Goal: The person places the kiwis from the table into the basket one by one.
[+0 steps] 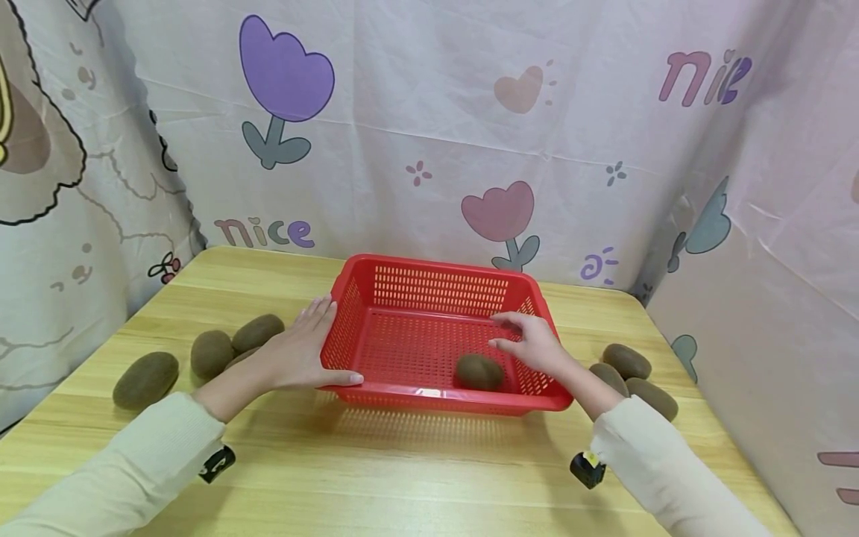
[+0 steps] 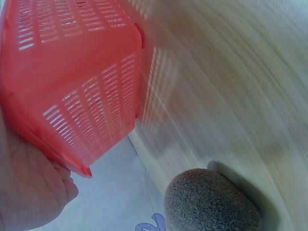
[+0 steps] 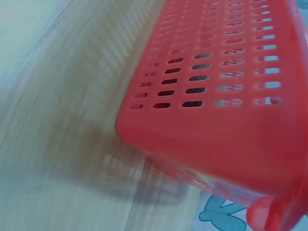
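Note:
A red plastic basket (image 1: pixel 429 395) with slotted walls stands upright on the table. My left hand (image 1: pixel 295 354) rests on its left rim, fingers straight along the side and thumb stretched over the front left corner; the left wrist view shows this hand (image 2: pixel 31 187) against the rim too. One brown, fuzzy kiwi (image 1: pixel 479 371) lies inside near the front right. Over the right part of the basket, my right hand (image 1: pixel 532 344) is held with thumb and fingers apart and nothing between them. The right wrist view shows the basket wall (image 3: pixel 211 134) but no hand.
Left of the basket lie several kiwis (image 1: pixel 145 380), some partly behind the left forearm. Three more kiwis (image 1: pixel 627 361) sit close together at the right, beside the right forearm. A printed curtain (image 1: pixel 416 97) hangs behind the wooden table (image 1: pixel 403 477) and along its sides.

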The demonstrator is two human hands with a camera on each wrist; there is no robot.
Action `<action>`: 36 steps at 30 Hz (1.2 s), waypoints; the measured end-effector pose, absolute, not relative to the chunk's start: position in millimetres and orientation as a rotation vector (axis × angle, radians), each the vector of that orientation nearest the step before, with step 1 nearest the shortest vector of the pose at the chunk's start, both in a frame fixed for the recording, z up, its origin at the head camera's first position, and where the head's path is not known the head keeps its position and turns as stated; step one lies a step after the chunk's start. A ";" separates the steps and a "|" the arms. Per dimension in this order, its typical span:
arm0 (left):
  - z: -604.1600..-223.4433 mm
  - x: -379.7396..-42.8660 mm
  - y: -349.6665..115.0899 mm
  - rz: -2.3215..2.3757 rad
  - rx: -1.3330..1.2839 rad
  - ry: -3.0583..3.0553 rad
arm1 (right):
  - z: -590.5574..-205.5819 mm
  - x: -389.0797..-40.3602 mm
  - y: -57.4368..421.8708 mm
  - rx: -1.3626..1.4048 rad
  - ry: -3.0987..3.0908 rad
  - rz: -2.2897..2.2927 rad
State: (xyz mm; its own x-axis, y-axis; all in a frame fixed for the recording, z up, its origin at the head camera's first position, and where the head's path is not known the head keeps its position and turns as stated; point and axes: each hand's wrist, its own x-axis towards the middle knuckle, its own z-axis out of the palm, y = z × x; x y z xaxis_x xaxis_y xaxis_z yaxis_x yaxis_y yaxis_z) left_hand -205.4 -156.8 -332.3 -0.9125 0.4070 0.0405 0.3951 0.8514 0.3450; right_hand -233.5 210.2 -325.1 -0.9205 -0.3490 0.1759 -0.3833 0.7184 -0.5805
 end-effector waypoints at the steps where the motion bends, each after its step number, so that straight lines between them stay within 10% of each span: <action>1: -332.3 -205.4 -156.7 0.547 0.648 2.990 | -324.8 -232.4 211.2 0.597 -2.834 1.002; 36: -334.3 -206.6 -157.4 0.578 0.649 2.978 | -337.5 -182.2 296.3 0.070 -2.545 0.963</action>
